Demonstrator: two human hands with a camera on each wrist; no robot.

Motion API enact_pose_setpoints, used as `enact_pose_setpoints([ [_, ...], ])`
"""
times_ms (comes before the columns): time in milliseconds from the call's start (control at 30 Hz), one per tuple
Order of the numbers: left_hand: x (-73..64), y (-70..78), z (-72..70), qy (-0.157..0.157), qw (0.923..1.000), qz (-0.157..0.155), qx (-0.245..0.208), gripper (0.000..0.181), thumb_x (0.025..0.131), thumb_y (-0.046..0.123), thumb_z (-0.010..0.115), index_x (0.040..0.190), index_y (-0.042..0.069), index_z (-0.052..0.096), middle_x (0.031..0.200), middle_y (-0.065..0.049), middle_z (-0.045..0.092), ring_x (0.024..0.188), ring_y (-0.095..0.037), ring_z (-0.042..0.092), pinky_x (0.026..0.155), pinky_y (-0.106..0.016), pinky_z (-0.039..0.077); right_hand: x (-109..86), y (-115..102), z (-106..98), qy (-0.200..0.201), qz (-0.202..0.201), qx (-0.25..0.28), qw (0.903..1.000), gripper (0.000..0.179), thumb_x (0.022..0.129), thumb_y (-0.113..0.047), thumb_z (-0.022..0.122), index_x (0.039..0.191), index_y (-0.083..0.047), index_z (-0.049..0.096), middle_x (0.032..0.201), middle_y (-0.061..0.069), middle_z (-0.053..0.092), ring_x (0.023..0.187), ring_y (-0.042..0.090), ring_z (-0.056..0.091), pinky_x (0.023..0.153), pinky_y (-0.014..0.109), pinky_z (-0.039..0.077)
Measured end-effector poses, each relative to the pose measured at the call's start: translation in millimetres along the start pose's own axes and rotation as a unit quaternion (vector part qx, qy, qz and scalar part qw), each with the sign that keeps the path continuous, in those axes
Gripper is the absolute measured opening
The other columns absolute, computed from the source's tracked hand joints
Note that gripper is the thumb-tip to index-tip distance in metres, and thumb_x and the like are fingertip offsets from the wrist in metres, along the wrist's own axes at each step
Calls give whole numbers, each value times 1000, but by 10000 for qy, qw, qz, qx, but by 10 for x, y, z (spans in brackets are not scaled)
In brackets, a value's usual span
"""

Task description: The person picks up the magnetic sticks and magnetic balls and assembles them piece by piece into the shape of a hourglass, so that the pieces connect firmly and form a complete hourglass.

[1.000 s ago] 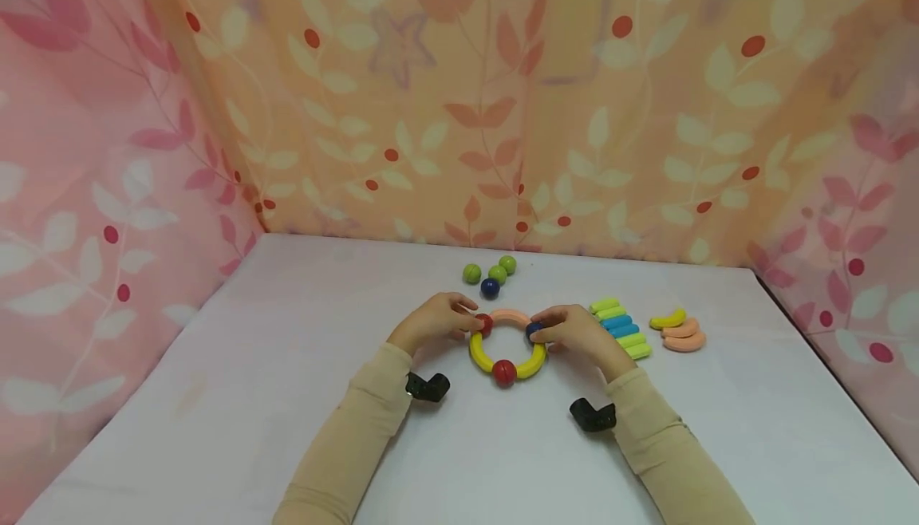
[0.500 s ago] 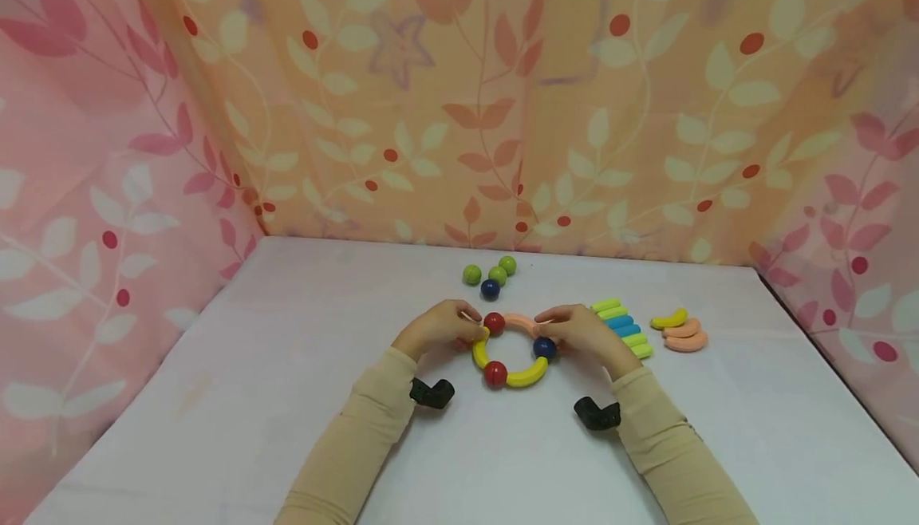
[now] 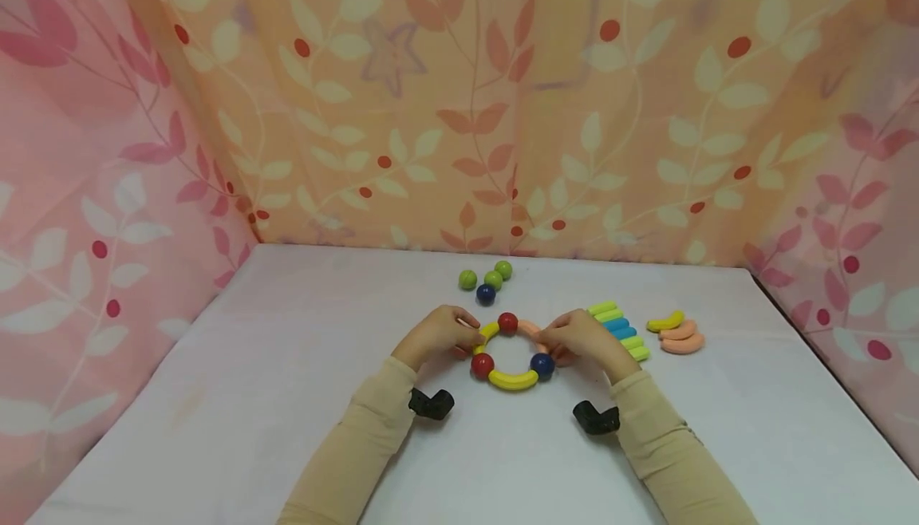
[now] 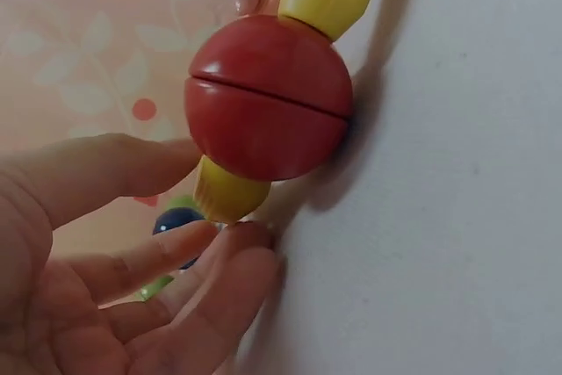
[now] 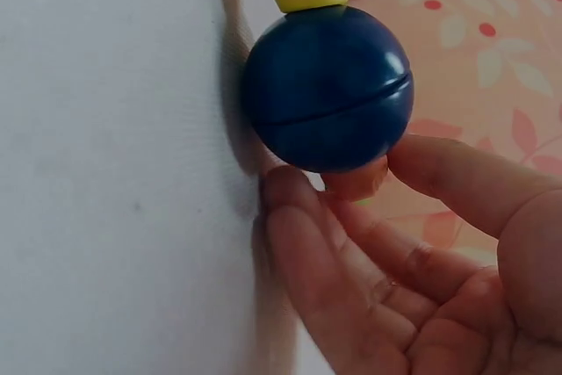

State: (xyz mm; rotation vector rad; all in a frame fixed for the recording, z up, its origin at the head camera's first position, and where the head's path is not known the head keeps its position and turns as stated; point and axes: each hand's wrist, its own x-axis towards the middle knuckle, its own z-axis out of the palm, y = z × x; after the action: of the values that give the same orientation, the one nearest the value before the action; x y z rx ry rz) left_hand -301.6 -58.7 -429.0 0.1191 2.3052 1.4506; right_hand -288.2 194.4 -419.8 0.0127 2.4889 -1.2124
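A toy ring of balls and curved rods stands between both hands, close over the white table. Its top is a red ball [image 3: 507,323]; another red ball [image 4: 268,98] is at lower left and a dark blue ball [image 5: 329,90] at lower right. A yellow curved rod [image 3: 513,381] joins these lower two. My left hand [image 3: 439,335] pinches the left yellow curved rod [image 4: 230,192] between thumb and fingers, just beyond the lower red ball. Beyond the blue ball, my right hand [image 3: 585,340] pinches the peach curved rod [image 5: 356,180], whose far part shows between the hands.
Behind the ring lie several green balls [image 3: 493,280] and a dark blue ball [image 3: 486,294]. Right of the right hand is a row of green and blue rods [image 3: 619,329], then yellow and peach curved rods [image 3: 678,333]. Patterned curtains [image 3: 431,110] surround the table [image 3: 251,397].
The ring has turned clockwise in the head view. Both hands have shifted their hold from balls to curved rods: the left from red to yellow, the right from blue to peach.
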Motion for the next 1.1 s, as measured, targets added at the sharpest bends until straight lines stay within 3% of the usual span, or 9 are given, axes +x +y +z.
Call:
enact_pose_setpoints([
  [133,-8,-7,5,-134,9999,-3,13,32,86,13,74,114,3,65,97,-9,70,81,-14,67,75,-28,59,16,11,3,-83,-7,128,9999,37,93,-24,69,119,3,67,90,8,68,74,15,63,67,24,58],
  [267,5,-33,4,-83,9999,93,-94,33,87,13,73,119,4,66,106,-11,68,89,-16,69,84,-32,59,19,2,-14,-12,16,117,9999,36,93,-24,69,117,3,68,89,8,69,73,14,63,66,23,57],
  [400,38,-82,-15,-131,9995,113,-256,34,89,13,72,121,5,66,110,-11,68,92,-17,69,87,-34,59,1,-39,-91,347,-156,223,9990,34,93,-23,70,114,3,69,91,11,74,73,13,67,67,25,58],
  [567,98,-123,-37,-234,9974,160,-669,35,91,14,71,124,5,66,114,-10,70,96,-17,68,91,-34,58,-55,-25,-344,1177,-662,501,9896,45,93,-29,70,127,0,64,121,19,70,99,24,71,88,37,59],
  [733,124,-134,-34,-236,9965,200,-773,34,91,15,72,123,5,67,116,-9,70,96,-16,67,92,-33,58,-87,144,-622,1637,-649,494,9831,66,89,-51,70,136,-6,59,136,19,61,126,33,55,109,49,44],
  [900,135,-176,-4,-239,9954,210,-907,33,90,13,72,121,1,68,114,-11,71,93,-13,67,89,-32,59,-81,344,-770,1657,-420,441,9843,69,90,-52,68,140,-7,55,146,22,51,137,39,43,114,55,36],
  [1100,129,-203,3,-173,9956,82,-913,33,90,13,72,121,2,68,115,-11,71,94,-14,67,87,-31,59,-7,486,-842,1316,-265,164,9908,62,96,-43,62,144,-5,49,154,27,38,142,46,33,116,61,30],
])
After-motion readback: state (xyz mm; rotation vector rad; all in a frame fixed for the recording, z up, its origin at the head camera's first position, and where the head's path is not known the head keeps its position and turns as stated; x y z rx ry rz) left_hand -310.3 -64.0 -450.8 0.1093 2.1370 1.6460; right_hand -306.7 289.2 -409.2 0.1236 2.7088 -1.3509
